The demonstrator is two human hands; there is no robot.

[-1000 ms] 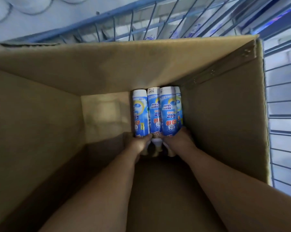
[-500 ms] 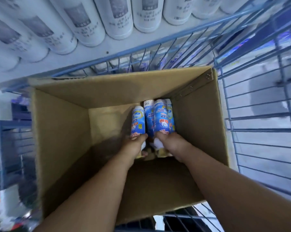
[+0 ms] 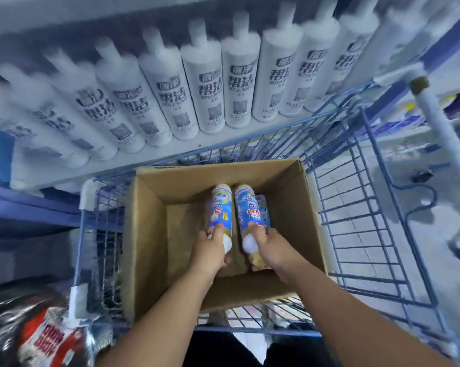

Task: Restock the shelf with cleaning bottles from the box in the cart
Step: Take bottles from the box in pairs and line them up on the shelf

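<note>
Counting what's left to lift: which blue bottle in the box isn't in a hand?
The blue bottle lying against the cardboard box's right wall, half hidden. The left hand and right hand each grip one of the other two.

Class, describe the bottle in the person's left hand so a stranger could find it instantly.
Find the blue wire cart, then the cardboard box inside it. Two blue-labelled bottles are raised there; it is the left bottle, gripped near its white cap by the left hand.

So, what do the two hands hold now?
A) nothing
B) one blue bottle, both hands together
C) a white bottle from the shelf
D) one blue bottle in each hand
D: the left hand grips one blue bottle and the right hand grips another blue bottle, both over the box.
</note>
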